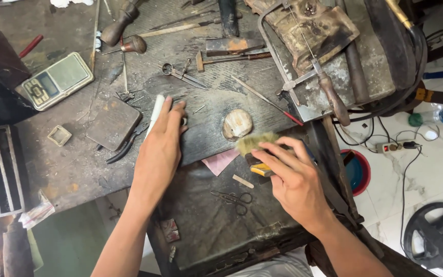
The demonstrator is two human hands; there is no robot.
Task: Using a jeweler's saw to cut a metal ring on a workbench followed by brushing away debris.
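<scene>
My left hand (161,141) lies palm down on the dark worn workbench (78,169), its fingers closed around a small white tube-like object (156,112) that sticks out past my fingertips. My right hand (290,177) grips a brush with pale bristles (256,143) and a yellow and black handle, bristles pointing left over the bench. A pink paper scrap (220,161) lies between my hands. A rounded pale stone-like lump (237,124) rests just beyond the brush.
A digital pocket scale (57,80) sits at the left, a dark flat block (113,123) and pliers (126,146) beside my left hand. A jeweller's saw (303,77), hammers, dividers (180,74) and files crowd the back. Small scissors (234,199) lie near the front edge. A power strip (393,147) lies on the floor.
</scene>
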